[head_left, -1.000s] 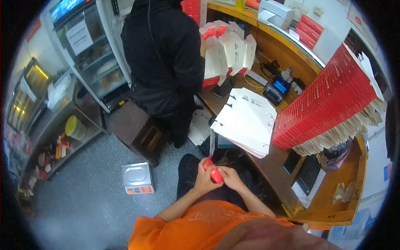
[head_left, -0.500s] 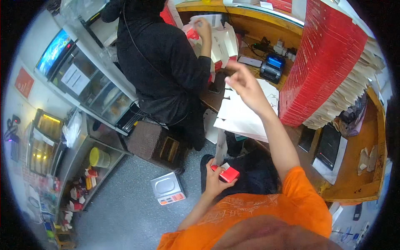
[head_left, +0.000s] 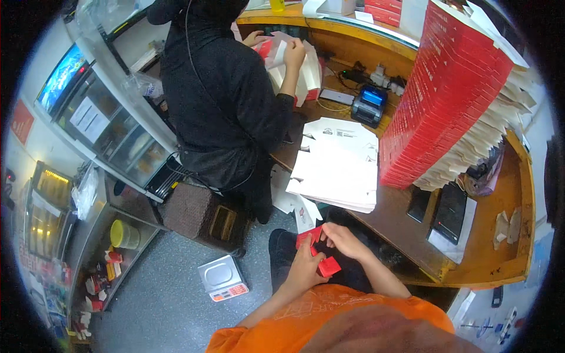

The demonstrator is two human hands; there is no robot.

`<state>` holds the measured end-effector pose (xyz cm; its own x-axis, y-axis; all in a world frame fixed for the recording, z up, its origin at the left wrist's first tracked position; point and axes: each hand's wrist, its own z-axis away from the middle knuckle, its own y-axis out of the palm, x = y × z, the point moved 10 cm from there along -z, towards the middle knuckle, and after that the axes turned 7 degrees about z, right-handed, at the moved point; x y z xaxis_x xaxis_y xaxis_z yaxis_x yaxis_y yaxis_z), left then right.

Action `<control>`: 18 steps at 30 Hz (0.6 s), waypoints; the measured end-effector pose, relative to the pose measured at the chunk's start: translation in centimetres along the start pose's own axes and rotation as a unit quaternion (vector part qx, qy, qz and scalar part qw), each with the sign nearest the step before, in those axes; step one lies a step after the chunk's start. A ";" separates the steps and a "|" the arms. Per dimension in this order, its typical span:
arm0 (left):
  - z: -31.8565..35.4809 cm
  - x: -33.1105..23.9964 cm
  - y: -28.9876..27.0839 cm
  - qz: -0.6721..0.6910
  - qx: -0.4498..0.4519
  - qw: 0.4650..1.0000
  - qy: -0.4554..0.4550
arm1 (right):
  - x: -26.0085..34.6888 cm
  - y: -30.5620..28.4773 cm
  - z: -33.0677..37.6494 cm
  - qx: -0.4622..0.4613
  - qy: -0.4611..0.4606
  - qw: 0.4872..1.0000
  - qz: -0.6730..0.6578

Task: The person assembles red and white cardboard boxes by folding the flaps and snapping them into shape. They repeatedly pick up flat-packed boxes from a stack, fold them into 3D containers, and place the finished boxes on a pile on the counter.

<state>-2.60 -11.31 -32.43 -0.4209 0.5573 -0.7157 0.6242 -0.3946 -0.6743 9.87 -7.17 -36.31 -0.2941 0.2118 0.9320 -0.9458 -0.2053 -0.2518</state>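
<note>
Low over my dark-trousered lap, my left hand (head_left: 302,269) grips a partly folded red-and-white carton (head_left: 330,267), its fingers wrapped around it. Some of the card is hidden under those fingers. A white flap (head_left: 307,216) of card sticks out beyond the hands toward the counter. My right hand (head_left: 348,242) is bent in at the carton's upper red edge, with thumb and fingers closed on it. Just ahead, a stack of flat white card blanks (head_left: 335,165) lies on the counter's near edge.
A tall stack of red carton blanks (head_left: 444,100) towers at the right of the wooden counter (head_left: 406,235). A small black printer (head_left: 369,106) stands behind. A person in black (head_left: 226,100) handles a carton at left. On the floor are a scale (head_left: 222,278) and a brown box-like stool (head_left: 203,217).
My right hand has come down from above the white blanks to the carton in my lap. The carton's card has been opened out, and the person in black now has both hands on theirs.
</note>
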 end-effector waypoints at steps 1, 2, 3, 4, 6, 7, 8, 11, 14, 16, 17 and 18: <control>-0.2 0.0 0.0 0.007 0.001 1.000 0.001 | 0.8 -0.6 -0.2 -0.008 -0.024 1.000 -0.006; -0.4 0.0 -0.1 0.015 0.002 1.000 0.002 | 0.4 -0.6 -0.4 0.014 -0.030 0.999 -0.035; -0.5 0.1 -0.3 0.022 0.001 1.000 0.001 | -0.4 -0.6 -0.7 0.036 -0.037 0.997 -0.064; -0.4 0.0 -0.7 0.034 0.006 0.999 0.008 | -0.5 -0.7 -0.8 0.059 -0.045 0.993 -0.092; 0.0 -0.1 -1.7 0.058 0.011 0.998 0.018 | -1.7 -0.5 -0.9 0.077 -0.008 0.995 -0.057; 0.6 0.3 -1.9 0.069 0.004 0.998 0.015 | -2.2 0.2 -1.3 0.088 -0.016 0.996 -0.021; 1.0 0.3 -2.4 0.077 -0.002 0.997 0.018 | -2.7 1.1 -1.5 0.098 -0.024 0.995 0.012; 2.1 0.5 -4.0 0.105 -0.023 0.994 0.012 | -2.5 3.8 -2.2 0.130 -0.068 0.987 0.060; 3.2 1.9 -5.2 0.128 -0.056 0.990 -0.024 | -0.7 5.8 -2.3 0.196 -0.088 0.973 0.081; 3.5 2.3 -5.9 0.115 -0.082 0.989 -0.050 | 0.5 6.6 -2.1 0.231 -0.097 0.964 0.087; 3.5 1.6 -6.0 0.075 -0.087 0.992 -0.052 | 0.7 6.9 -2.1 0.241 -0.099 0.961 0.087; 3.8 1.9 -5.7 0.054 -0.094 0.992 -0.069 | 0.7 7.2 -2.1 0.250 -0.102 0.959 0.086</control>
<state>-9.46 -10.76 -30.63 -0.4225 0.4092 -0.8087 0.7766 -0.2966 -0.5558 2.55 -6.55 -38.04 -0.3588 -0.0468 0.9322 -0.6859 -0.6641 -0.2973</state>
